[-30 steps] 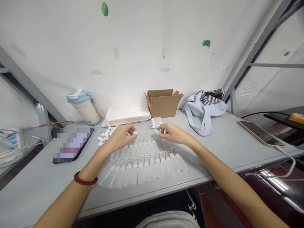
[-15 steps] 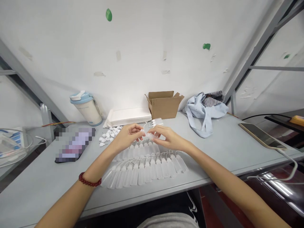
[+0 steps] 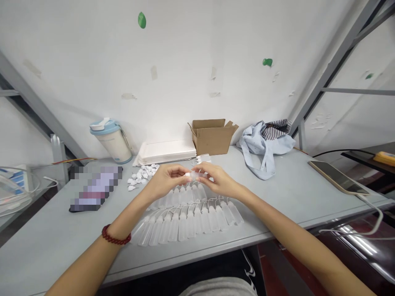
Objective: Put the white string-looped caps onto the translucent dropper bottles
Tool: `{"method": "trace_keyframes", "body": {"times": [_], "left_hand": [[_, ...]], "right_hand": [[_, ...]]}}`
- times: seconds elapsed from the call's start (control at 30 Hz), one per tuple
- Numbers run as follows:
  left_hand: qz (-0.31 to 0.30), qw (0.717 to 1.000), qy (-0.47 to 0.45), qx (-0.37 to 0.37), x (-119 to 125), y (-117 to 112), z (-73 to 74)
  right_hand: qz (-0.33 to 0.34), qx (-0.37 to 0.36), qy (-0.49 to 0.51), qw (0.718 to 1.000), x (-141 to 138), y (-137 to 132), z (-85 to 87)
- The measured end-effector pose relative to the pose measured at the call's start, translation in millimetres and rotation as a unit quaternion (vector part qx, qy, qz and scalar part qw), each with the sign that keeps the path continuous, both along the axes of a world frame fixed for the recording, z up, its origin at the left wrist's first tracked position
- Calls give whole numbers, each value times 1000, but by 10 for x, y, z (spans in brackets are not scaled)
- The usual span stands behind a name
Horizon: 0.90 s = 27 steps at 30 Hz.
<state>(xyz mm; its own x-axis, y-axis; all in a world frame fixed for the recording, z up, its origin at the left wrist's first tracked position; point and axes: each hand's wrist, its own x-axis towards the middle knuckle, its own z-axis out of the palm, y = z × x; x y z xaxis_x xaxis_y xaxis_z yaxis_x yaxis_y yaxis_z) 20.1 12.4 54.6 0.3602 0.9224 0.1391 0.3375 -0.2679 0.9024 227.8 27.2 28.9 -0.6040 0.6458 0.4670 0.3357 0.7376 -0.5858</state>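
Observation:
Over the rows of bottles, my left hand (image 3: 168, 179) pinches a small white cap (image 3: 187, 175) between thumb and fingers. My right hand (image 3: 219, 179) is closed around a small translucent plastic bottle (image 3: 195, 176), mostly covered by the fingers. Cap and bottle neck meet between my fingertips; how far the cap is on cannot be made out. Below lie two rows of similar squeeze bottles (image 3: 174, 226) with thin white tubes at their necks. Loose white caps (image 3: 143, 174) are heaped beside my left hand.
Behind my hands are a stack of white trays or sheets (image 3: 166, 151) and an open cardboard box (image 3: 212, 139). A tumbler (image 3: 112, 142) and a blurred phone-like object (image 3: 97, 189) stand left. To the right lie a blue cloth bag (image 3: 265, 152) and a phone (image 3: 336, 176).
My fingertips have come closer together, bringing the white cap against the bottle. The thin tube that stuck up between my hands no longer shows.

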Motion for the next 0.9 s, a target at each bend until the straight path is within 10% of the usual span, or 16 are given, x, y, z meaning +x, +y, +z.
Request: {"method": "trace_keyframes", "body": {"times": [0.47,0.9], "left_hand": [[24,998,-29,59,107,-60,-116],[25,999,-10,-42,119,-33,-82]], "right_hand": [[-12,-310,197,930,-129,-29,-65],[-45,-303,222,925,-228,-77,-43]]}}
